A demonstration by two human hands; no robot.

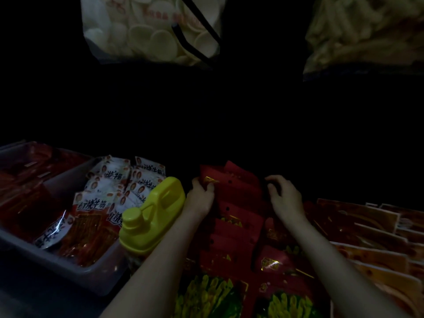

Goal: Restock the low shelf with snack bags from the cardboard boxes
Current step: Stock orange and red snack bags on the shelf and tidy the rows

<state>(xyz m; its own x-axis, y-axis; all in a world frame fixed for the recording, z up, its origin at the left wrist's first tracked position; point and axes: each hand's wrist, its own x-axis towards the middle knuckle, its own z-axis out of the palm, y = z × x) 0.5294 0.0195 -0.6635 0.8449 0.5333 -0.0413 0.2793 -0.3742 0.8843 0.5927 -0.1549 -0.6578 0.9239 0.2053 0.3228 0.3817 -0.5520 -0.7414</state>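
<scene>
Dim shelf interior. The left hand [202, 198] pinches the top edge of a flat, glossy red snack bag [231, 182] standing in a row; the right hand [285, 198] hovers beside it, fingers curled, empty. A moulded yellow plastic jug [151, 216] stands just left.

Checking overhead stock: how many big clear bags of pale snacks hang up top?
2: a bag of round crackers upper left of centre, a bag of stick snacks upper right. Darkness may hide others.
</scene>
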